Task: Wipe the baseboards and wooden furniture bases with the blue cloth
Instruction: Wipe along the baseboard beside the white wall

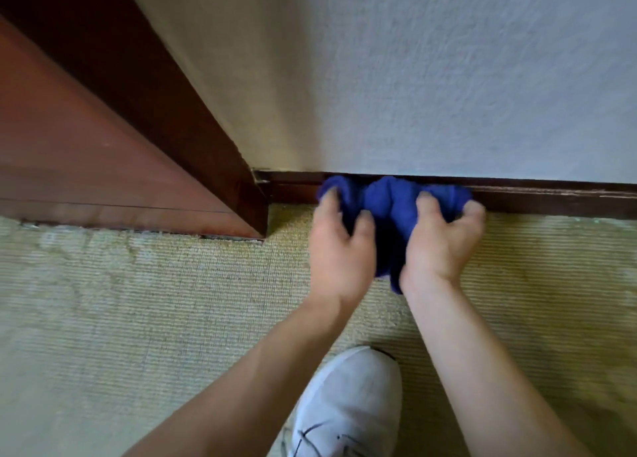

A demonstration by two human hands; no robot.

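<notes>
While both hands bunched the blue cloth (389, 201) against the baseboard (551, 198) | left hand (339, 246) gripped it | right hand (441, 239) gripped it | bunched for firmer rubbing, likely

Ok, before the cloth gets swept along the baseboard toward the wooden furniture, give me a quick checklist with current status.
1. Left hand grips the blue cloth: ok.
2. Right hand grips the cloth: ok.
3. Cloth reaches the baseboard: ok; pressure cannot tell.
4. Cloth spread flat: not ok, bunched.
5. Baseboard stretch toward the wooden furniture base unobstructed: ok.
6. Shoe on the carpet, clear of the hands: ok.
</notes>
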